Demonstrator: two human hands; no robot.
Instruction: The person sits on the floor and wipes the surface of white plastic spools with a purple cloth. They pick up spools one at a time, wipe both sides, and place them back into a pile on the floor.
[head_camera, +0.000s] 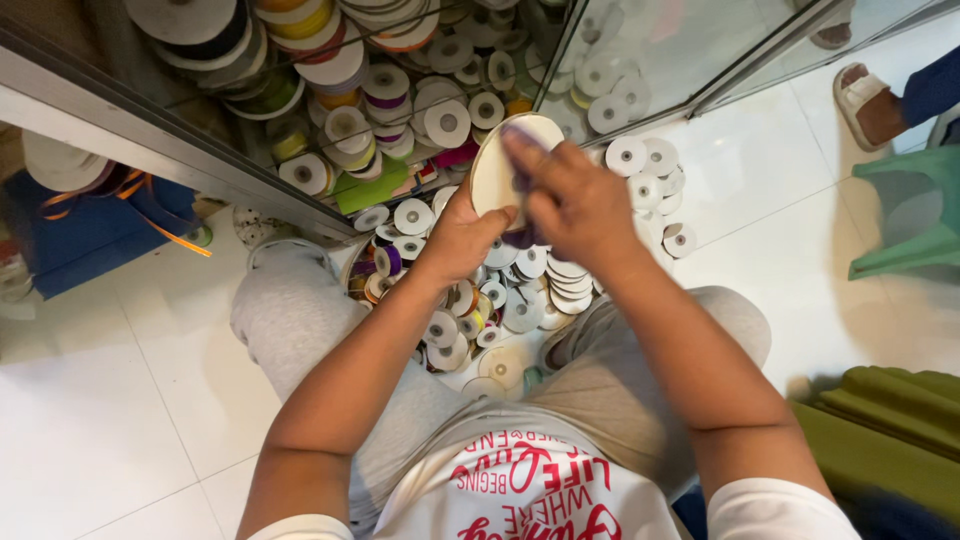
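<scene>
Here the left hand (462, 235) grips a round cream ribbon spool (500, 170), right hand (575, 200) fingers pressing its face.

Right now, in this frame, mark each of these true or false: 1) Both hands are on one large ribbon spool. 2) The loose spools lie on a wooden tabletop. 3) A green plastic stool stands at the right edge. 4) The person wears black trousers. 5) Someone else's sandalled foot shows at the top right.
1) True: the left hand grips the large ribbon spool from below and the right hand lies across its face.
2) False: the loose spools lie heaped on the white tiled floor.
3) True: the green plastic stool stands there.
4) False: the trousers are grey.
5) True: a sandalled foot shows there.
</scene>
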